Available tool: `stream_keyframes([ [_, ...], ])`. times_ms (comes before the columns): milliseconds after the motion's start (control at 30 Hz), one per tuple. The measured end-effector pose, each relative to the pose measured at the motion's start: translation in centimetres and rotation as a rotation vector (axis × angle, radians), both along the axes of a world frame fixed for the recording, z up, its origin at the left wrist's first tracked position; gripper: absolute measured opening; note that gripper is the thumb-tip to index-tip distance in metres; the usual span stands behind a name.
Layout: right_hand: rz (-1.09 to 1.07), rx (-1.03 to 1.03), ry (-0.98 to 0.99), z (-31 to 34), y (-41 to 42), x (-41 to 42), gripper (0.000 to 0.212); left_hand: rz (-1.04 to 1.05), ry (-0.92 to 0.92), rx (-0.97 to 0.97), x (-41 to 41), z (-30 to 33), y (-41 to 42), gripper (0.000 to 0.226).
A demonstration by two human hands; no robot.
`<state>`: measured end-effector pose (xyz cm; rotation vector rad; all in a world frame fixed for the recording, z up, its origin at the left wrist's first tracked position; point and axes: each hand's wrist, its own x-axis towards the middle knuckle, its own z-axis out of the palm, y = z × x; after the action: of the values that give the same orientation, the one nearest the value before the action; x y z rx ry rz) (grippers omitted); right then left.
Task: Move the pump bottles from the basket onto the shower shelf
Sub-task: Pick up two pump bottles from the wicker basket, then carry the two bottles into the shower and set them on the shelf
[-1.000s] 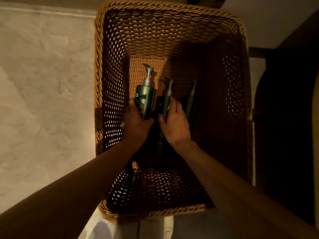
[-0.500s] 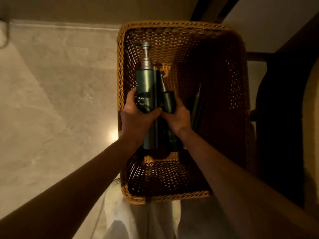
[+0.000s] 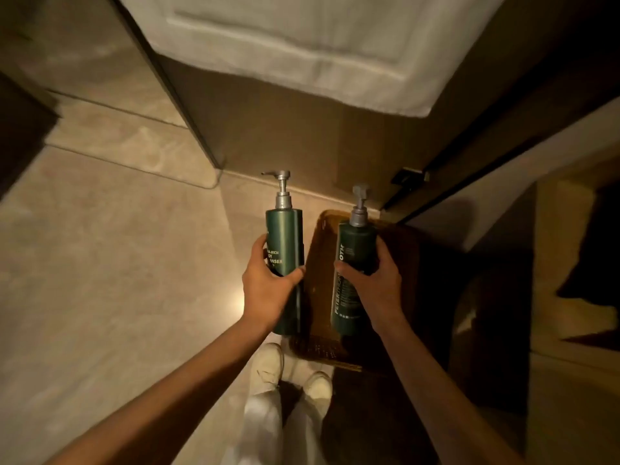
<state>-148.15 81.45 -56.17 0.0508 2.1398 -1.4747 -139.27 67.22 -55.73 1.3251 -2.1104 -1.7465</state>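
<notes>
Two tall dark-green pump bottles with grey pumps are held upright above the floor: the left hand (image 3: pixel 268 290) is wrapped round one (image 3: pixel 285 243), the right hand (image 3: pixel 375 286) round the other (image 3: pixel 352 263) (white lettering down its side), over the brown wicker basket (image 3: pixel 322 350) at five o'clock.

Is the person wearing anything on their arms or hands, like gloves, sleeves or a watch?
Nothing shows on them. Both the left hand and the right hand are bare, without gloves or rings that the dim light reveals. Both forearms are uncovered as far as the picture reaches, with no sleeve, watch or bracelet at either wrist.
</notes>
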Motion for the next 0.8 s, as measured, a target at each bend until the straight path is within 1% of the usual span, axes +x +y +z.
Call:
stream_keyframes([
  [67,0.000,-0.015,0.019,7.2,-1.0,1.3,0.067,0.030,0.012,-0.017,2.0,6.8,-1.2,0.080],
  [133,0.026,-0.015,0.030,13.0,-2.1,3.3,0.070,0.046,0.021,-0.048,4.4,12.2,-2.4,0.082],
  [233,0.101,-0.010,0.046,19.7,-4.1,6.9,0.058,0.118,0.056,-0.101,8.3,19.0,-3.9,0.082],
  [300,0.161,0.004,0.085,23.6,-5.7,9.5,0.051,0.188,0.072,-0.090,10.8,23.1,-5.0,0.081],
  [333,0.193,-0.003,0.104,25.2,-6.6,10.8,0.051,0.223,0.083,-0.076,12.1,24.7,-5.7,0.080],
  [400,0.239,-0.046,0.105,27.6,-9.0,13.2,0.055,0.279,0.097,-0.065,14.7,27.2,-7.4,0.080],
  [467,0.265,-0.086,0.045,29.5,-12.0,15.2,0.061,0.338,0.098,-0.060,17.4,28.8,-9.5,0.080],
  [567,0.354,-0.112,0.029,32.3,-16.9,17.6,0.057,0.412,0.128,-0.066,21.2,31.1,-13.9,0.082],
  [733,0.393,-0.149,0.152,36.0,-25.5,20.8,0.060,0.413,0.217,-0.143,25.4,34.7,-23.3,0.080],
  [800,0.407,-0.151,0.217,37.4,-29.2,21.1,0.065,0.394,0.257,-0.181,26.0,36.3,-27.1,0.081],
])
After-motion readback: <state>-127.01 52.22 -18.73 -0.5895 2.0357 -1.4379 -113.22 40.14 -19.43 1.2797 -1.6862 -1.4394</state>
